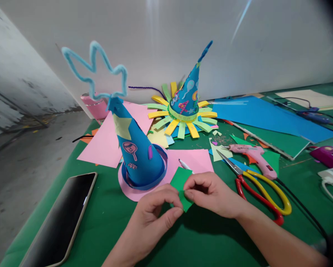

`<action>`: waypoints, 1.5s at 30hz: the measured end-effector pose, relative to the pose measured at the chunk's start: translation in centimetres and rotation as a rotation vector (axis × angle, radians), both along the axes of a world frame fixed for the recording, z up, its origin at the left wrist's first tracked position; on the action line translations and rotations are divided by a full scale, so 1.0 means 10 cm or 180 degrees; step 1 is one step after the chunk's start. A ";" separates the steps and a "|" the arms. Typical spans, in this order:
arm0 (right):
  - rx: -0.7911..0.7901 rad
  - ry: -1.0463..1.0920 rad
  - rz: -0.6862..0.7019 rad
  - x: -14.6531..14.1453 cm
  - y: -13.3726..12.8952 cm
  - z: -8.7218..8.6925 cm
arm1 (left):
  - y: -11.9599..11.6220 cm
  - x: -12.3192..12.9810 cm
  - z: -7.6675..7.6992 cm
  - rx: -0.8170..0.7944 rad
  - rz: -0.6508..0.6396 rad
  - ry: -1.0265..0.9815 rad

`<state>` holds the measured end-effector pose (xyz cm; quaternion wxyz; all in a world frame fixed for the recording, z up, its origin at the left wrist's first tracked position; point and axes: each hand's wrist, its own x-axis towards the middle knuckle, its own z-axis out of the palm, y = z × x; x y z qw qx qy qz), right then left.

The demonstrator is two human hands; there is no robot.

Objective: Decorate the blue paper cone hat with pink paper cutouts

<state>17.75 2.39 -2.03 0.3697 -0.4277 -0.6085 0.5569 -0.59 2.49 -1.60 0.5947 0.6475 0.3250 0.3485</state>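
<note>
Between my two hands is a small piece of green paper [180, 178], held a little above the table. My left hand [158, 215] pinches its lower edge between thumb and forefinger. My right hand [211, 193] pinches its right side the same way. Just beyond my left hand stands a blue paper cone hat [138, 148] with a pink brim, a pale star, small stickers and a light-blue pipe cleaner shape on top. A white marker [184, 165] lies behind the green paper, partly hidden by it.
Scissors [255, 185] and a pink glue gun [252, 154] lie right of my hands. A phone [63, 218] rests at the left. A second cone hat [187, 96] with yellow and green strips stands at the back. Blue sheets [266, 113] and paper scraps lie around.
</note>
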 end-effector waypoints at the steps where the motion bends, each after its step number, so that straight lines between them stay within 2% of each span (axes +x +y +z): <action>1: 0.0024 -0.0005 0.0000 0.00 0.00 0.00 | 0.00 0.00 0.00 -0.0001 -0.0011 0.0047; 11: 0.0169 -0.0079 -0.0021 0.01 0.01 0.02 | 0.02 0.03 0.02 -0.0338 0.0205 0.0053; 25: -0.0101 -0.0169 -0.0127 -0.03 0.02 -0.03 | 0.02 0.09 -0.02 -0.1190 0.0570 0.0028; 32: -0.0280 0.0097 -0.0194 -0.02 0.04 -0.04 | 0.03 0.06 -0.02 -0.0581 0.0458 0.0081; 37: -0.0471 0.0320 -0.0129 -0.01 0.03 -0.03 | 0.01 0.08 -0.03 -0.1040 0.0362 -0.0238; 41: -0.0285 0.0231 -0.0123 -0.01 0.02 -0.01 | 0.00 0.11 -0.03 -0.1380 0.0522 -0.0478; 45: -0.0181 0.0190 -0.0152 -0.01 0.01 -0.01 | -0.02 0.14 0.00 -0.1657 0.0569 -0.0423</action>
